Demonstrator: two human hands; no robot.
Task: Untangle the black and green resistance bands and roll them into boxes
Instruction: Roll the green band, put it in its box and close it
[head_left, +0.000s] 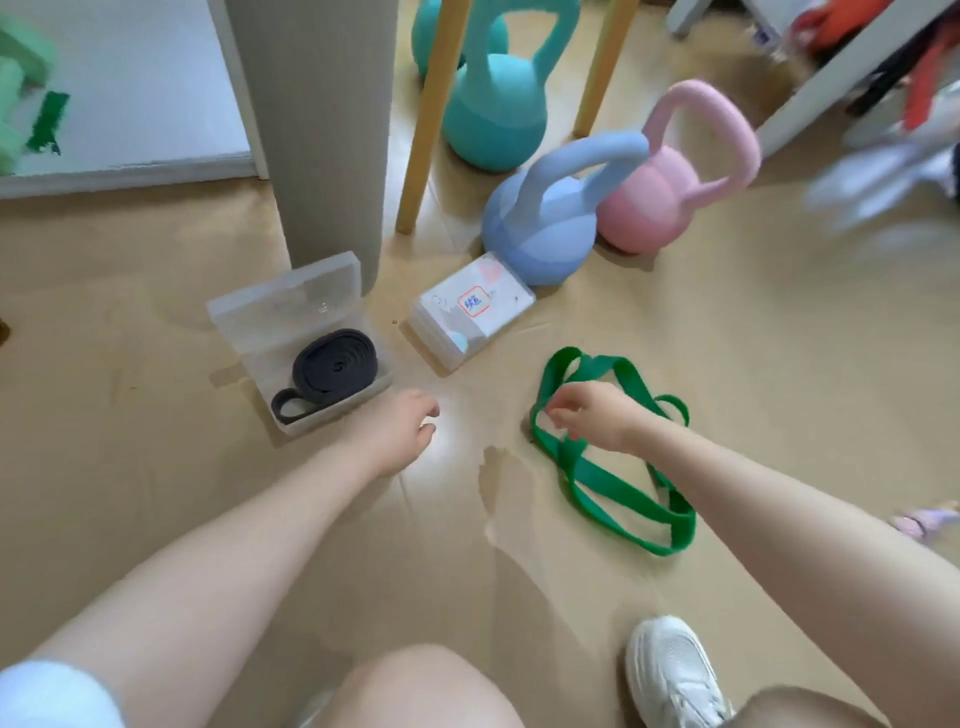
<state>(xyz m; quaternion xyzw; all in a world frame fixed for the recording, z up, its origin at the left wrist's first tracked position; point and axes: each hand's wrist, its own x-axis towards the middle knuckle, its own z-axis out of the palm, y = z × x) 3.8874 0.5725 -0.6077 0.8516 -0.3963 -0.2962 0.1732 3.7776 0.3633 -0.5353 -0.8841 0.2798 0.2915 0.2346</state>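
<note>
Under right hand (595, 418): green band (618, 488) part hidden, fingers' state unclear; left hand (402, 431) fingers curled.

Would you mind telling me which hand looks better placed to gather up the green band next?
The right hand, I think. It hovers directly over the loose green band, fingers curled down towards it. The left hand sits beside the open box holding the rolled black band, away from the green one.

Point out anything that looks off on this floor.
One loop of the coiled black band hangs over the front edge of the open clear box. The green band sprawls loose beside the closed box.
</note>
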